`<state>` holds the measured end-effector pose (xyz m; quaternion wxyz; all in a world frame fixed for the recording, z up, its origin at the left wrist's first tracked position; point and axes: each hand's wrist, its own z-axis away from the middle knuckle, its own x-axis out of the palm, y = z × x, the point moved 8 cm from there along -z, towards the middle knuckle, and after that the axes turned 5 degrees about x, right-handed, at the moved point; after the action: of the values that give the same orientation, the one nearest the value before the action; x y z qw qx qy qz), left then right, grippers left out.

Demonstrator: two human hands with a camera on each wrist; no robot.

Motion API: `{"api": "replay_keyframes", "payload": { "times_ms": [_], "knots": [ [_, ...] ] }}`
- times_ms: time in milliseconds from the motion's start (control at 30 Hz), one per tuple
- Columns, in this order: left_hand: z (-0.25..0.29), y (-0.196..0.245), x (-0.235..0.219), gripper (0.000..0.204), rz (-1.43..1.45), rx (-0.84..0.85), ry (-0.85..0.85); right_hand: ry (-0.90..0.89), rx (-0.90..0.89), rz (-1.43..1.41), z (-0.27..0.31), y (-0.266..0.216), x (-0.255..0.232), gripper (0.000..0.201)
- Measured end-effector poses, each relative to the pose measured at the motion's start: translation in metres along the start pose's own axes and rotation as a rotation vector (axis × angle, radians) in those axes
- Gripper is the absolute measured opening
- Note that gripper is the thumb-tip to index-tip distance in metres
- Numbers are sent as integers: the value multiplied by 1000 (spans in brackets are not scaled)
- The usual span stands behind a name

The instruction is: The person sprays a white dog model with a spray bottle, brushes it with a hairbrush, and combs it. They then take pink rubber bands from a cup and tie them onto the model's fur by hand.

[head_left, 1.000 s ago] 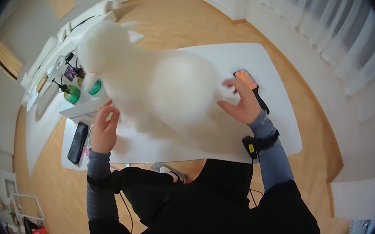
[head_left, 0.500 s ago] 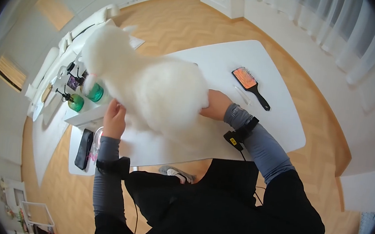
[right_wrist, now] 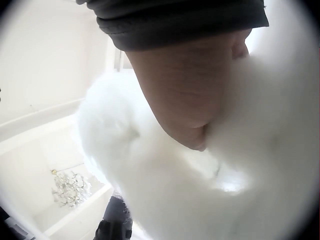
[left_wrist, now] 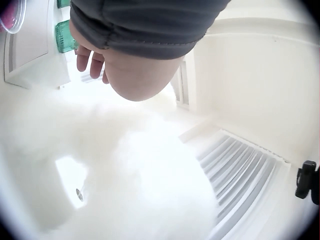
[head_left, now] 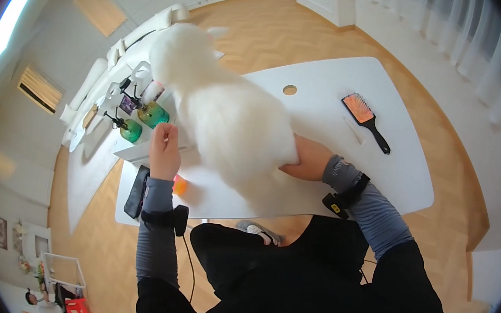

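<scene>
We've got the animal (head_left: 235,124) on the tbl (head_left: 398,172), R hand (head_left: 310,158) against its rear, L hand (head_left: 166,152) just L of it. Brush (head_left: 360,110) lies on tbl to R, slim stick (head_left: 354,131) beside; pouch (head_left: 136,193) at tbl's L end, spray bottles (head_left: 154,115) beyond, sofa (head_left: 95,79) behind.

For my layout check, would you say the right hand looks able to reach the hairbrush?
Probably yes: though touching white fur, the right hand has only a slim pale item near its path to the hairbrush.

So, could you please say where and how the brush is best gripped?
Probably by the handle, from the near right side: the brush lies flat, bristles up, with its slim handle pointing that way.
</scene>
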<state>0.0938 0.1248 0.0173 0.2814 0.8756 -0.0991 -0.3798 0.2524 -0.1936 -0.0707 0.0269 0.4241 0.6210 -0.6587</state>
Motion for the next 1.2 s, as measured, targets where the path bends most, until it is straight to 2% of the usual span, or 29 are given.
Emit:
{"api": "replay_keyframes", "payload": {
  "times_ms": [33, 67, 100, 133, 167, 233, 267, 300, 367, 400, 433, 500, 533, 600, 700, 833, 900, 933, 967, 1000, 1033, 1100, 1167, 1200],
  "knots": [
    [4, 8, -5, 15, -5, -1, 6, -59, -3, -13, 0, -4, -1, 68],
    [9, 21, -6, 13, 174, -26, -9, -64, -11, -12, -1, -4, -5, 68],
    [12, 34, -6, 11, 353, -50, -22, -92, 21, 110, -3, 1, -7, 75],
    [15, 45, -9, 11, 348, -56, -11, -122, 52, 232, -3, 6, -9, 83],
    [18, 60, -10, 10, 372, -14, -35, -132, 42, 233, -1, 9, -14, 83],
    [27, 89, -10, 11, 393, 22, -51, 90, -148, 182, 5, -3, -43, 94],
    [34, 101, -8, 10, 395, -19, -65, 174, -222, 92, 9, -16, -57, 80],
    [41, 110, -3, 10, 399, -60, -77, 165, -228, 95, 11, -30, -63, 80],
    [57, 137, 13, 7, 349, -6, -157, 372, -240, -72, 23, -59, -86, 62],
    [64, 155, 23, 6, 346, 20, -213, 438, -338, -85, 31, -76, -88, 44],
    [68, 172, 31, 5, 344, 45, -274, 425, -341, -83, 35, -90, -84, 44],
    [72, 194, 42, 6, 408, 67, -324, 259, -336, -182, 40, -113, -66, 37],
    [73, 203, 51, 6, 468, 102, -381, 262, -323, -176, 42, -119, -58, 37],
    [72, 210, 59, 6, 493, 132, -363, 171, -368, -307, 44, -131, -41, 29],
    [69, 214, 61, 4, 490, 153, -336, 272, -281, -297, 50, -123, -39, 25],
    [69, 215, 62, 2, 400, 120, -391, 300, -191, -231, 53, -106, -40, 17],
    [66, 221, 60, 4, 327, 180, -368, 307, -308, -247, 54, -114, -44, 10],
    [66, 224, 60, 4, 364, 196, -371, 282, -355, -369, 56, -118, -43, 7],
    [66, 229, 58, 3, 399, 223, -361, 275, -326, -381, 58, -112, -38, 7],
    [65, 232, 55, 3, 404, 212, -366, 154, -357, -707, 56, -110, -33, 4],
    [62, 237, 50, 3, 369, 224, -343, 27, -385, -1031, 55, -109, -29, 9],
    [61, 233, 46, 4, 331, 223, -318, -15, -381, -1053, 58, -109, -36, 14],
    [58, 223, 45, 12, 369, 232, -293, -234, -356, -1341, 57, -108, -33, 7],
    [57, 219, 44, 15, 399, 186, -318, -340, -351, -1351, 57, -108, -32, 9]
  ]
}}
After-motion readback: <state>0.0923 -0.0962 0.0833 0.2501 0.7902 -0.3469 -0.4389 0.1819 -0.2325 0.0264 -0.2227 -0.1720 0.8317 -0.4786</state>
